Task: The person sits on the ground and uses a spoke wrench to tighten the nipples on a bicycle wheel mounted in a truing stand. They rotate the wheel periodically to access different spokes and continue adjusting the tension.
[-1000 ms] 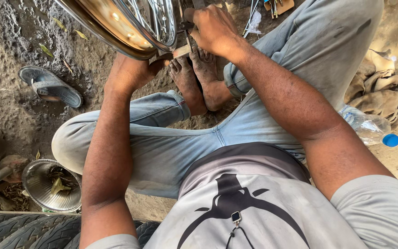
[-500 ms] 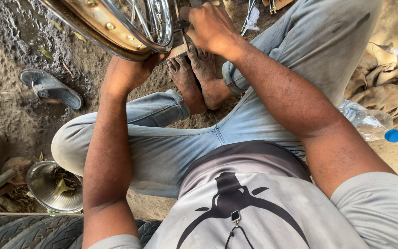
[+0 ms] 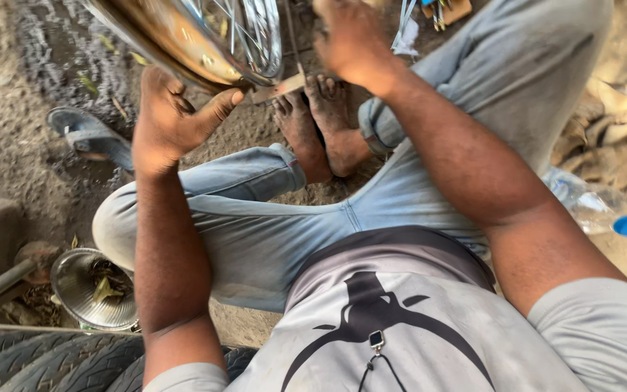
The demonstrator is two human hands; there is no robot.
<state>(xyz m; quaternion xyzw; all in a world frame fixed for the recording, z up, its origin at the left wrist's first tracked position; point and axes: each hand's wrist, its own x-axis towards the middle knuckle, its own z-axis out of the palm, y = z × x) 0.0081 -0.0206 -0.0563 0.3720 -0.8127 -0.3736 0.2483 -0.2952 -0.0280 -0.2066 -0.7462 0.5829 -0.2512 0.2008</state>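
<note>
At the far left a metal bowl point(image 3: 94, 290) with dry leaves in it sits on the dirt beside a row of tyres point(image 3: 52, 361), and a grey sandal point(image 3: 90, 136) lies further up on the ground. The person sits on the ground in light jeans. The left hand point(image 3: 172, 116) is half open, its palm and thumb pressed up against the lower edge of a chromed, rust-tinged wheel rim point(image 3: 183, 40), which stands tilted above the bare feet point(image 3: 315, 123) at the top of the view. The right hand point(image 3: 350, 40) reaches in just right of the rim by the spokes point(image 3: 255, 29); its fingers are curled, but whether they hold anything cannot be told. Further right lie crumpled rags point(image 3: 615, 134) and a clear plastic bottle point(image 3: 589, 207) with a blue cap.
</note>
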